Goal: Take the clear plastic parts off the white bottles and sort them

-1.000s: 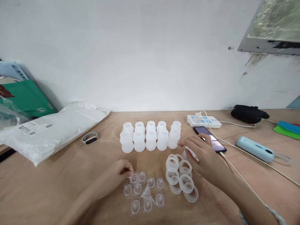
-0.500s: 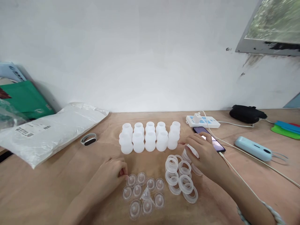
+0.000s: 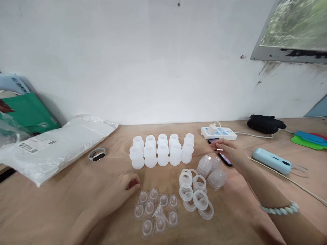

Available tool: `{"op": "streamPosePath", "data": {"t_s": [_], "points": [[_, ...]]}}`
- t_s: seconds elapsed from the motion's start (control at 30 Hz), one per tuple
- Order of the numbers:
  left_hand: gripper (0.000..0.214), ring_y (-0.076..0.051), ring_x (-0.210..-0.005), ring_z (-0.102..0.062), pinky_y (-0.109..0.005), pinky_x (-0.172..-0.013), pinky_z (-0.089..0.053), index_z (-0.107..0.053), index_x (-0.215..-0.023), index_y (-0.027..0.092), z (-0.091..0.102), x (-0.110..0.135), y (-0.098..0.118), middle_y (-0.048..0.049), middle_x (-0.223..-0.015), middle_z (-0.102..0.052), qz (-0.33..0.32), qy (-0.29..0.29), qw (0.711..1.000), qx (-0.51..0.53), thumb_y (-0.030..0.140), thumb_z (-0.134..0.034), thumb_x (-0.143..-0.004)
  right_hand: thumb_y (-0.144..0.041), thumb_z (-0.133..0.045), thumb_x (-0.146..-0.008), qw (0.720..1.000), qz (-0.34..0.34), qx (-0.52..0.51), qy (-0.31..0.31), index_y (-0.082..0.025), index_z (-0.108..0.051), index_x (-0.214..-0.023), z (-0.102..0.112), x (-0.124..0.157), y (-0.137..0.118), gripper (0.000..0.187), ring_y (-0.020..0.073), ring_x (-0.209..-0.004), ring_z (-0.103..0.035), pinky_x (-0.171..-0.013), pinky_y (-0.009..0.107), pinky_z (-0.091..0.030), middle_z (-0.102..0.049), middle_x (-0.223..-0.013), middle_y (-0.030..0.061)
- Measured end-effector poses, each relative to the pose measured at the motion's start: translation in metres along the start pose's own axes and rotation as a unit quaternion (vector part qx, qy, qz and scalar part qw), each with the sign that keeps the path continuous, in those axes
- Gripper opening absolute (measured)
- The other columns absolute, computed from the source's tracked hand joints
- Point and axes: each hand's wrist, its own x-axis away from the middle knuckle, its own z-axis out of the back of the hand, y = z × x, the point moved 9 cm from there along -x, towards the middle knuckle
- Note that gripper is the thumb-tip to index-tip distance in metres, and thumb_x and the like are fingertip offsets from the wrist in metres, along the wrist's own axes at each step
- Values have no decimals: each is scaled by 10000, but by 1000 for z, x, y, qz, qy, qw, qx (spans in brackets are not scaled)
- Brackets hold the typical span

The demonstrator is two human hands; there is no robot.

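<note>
My left hand (image 3: 122, 190) rests on the wooden table (image 3: 63, 194) with its fingers curled loosely, just left of several clear silicone nipples (image 3: 155, 212), touching none that I can see. My right hand (image 3: 230, 151) lies flat with fingers stretched out over a black phone (image 3: 224, 158), beside the white power strip (image 3: 219, 132). Three clear dome caps (image 3: 212, 172) stand uncovered left of that hand. Several white rings (image 3: 195, 194) lie in front of the caps. Two rows of white bottles (image 3: 162, 151) stand behind them.
A white plastic bag (image 3: 56, 143) and a grey wristband (image 3: 97, 154) lie at the left, with green packaging (image 3: 28, 114) behind. At the right are a pale blue device (image 3: 272, 161), a black object (image 3: 265, 123), a cable (image 3: 288, 180) and green and blue sheets (image 3: 309, 139).
My right hand has left the dome caps and moved back and right onto the phone. My left hand has drawn back a little from the nipples.
</note>
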Motion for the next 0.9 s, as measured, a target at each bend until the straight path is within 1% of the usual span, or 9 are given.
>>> {"op": "streamPosePath", "data": {"t_s": [0.1,0.17,0.23,0.33,0.53,0.67,0.73,0.8,0.9], "points": [[212,-202,-676,-550,-275,-608,-394,-593,-691,205,2,-2,6,-16,-718,-643,-8,-8,1000,9,278,-447,-827,-479,-732,-713,997,-59,-43,-23,-205,-708,-743,-12,5,37,277,225,-759,-669,-702,346,-519,-744,-818,72],[216,-201,-673,-538,-279,-614,-401,-560,-682,208,2,-5,6,-14,-707,-622,-12,-5,1000,14,284,-423,-831,-502,-725,-718,993,-91,-61,-38,-206,-710,-772,-22,12,55,301,220,-687,-660,-640,347,-516,-738,-780,69],[219,-197,-664,-520,-281,-610,-398,-526,-678,212,1,-9,4,-10,-693,-599,-17,-2,1000,18,306,-410,-839,-521,-710,-732,989,-111,-77,-52,-218,-709,-797,-30,18,65,310,216,-657,-652,-611,348,-512,-734,-779,67],[259,-181,-625,-478,-276,-588,-375,-502,-682,216,-3,-15,0,8,-660,-553,-33,-7,999,29,368,-400,-864,-526,-697,-750,986,-120,-93,-72,-236,-705,-813,-41,20,69,297,216,-669,-656,-620,346,-519,-732,-809,68],[271,-161,-583,-449,-263,-568,-350,-475,-721,219,-18,-26,-4,39,-606,-463,-53,16,998,24,379,-356,-904,-514,-683,-787,983,-84,-91,-133,-227,-694,-803,-60,18,56,288,228,-709,-681,-653,350,-542,-728,-816,56],[240,-172,-597,-472,-275,-578,-347,-439,-725,224,-29,-33,-1,31,-608,-463,-75,38,996,-1,349,-353,-911,-472,-679,-813,980,-50,-70,-179,-228,-679,-766,-69,24,35,249,215,-625,-672,-557,328,-533,-715,-750,41],[224,-172,-588,-473,-279,-574,-330,-426,-719,227,-33,-36,2,31,-602,-470,-91,37,995,-18,332,-368,-907,-449,-677,-820,980,-36,-62,-187,-230,-671,-767,-70,28,25,226,202,-567,-654,-497,308,-510,-698,-698,27],[221,-171,-585,-483,-280,-570,-317,-408,-711,228,-36,-39,5,27,-604,-489,-108,33,993,-32,318,-371,-910,-436,-645,-860,980,-25,-59,-190,-232,-678,-812,-71,32,16,212,196,-570,-660,-499,304,-513,-704,-716,25],[230,-179,-601,-514,-284,-574,-309,-386,-709,230,-38,-41,8,14,-626,-525,-125,32,991,-47,309,-363,-924,-438,-536,-960,983,49,-9,-175,-238,-697,-884,-70,35,-3,267,200,-641,-691,-548,312,-534,-730,-794,45]]}}
